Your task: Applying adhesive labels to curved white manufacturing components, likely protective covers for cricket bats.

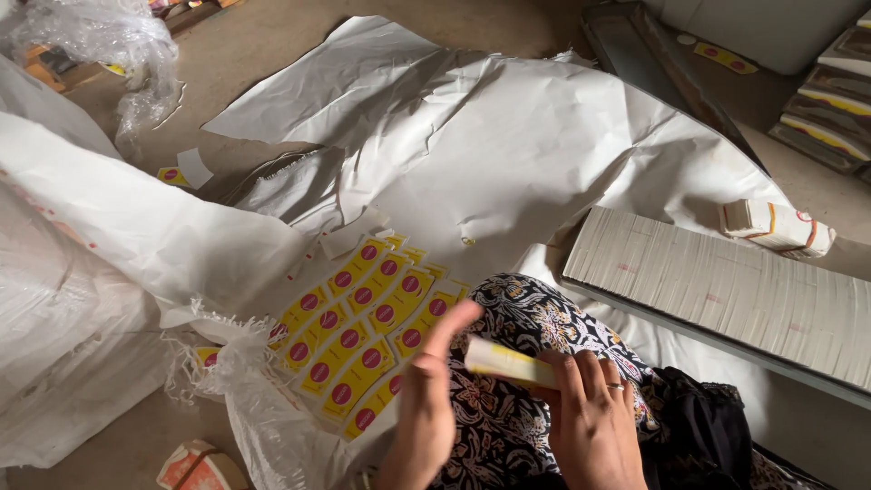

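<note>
The right hand (pixel 594 422), a ring on one finger, grips a small stack of yellow labels (pixel 508 361) over the lap, while the left hand (pixel 426 399) hovers beside it, fingers loose and grasping nothing. Just left, rows of yellow labels with red discs (pixel 363 340) already lie spread on white paper (pixel 508 154). A long tray of packed white stacks (pixel 726 290) and a wrapped bundle (pixel 776 225) sit untouched.

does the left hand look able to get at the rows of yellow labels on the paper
Probably yes: the left hand is open, holds nothing, and hovers right beside the yellow labels, with nothing between them.
</note>
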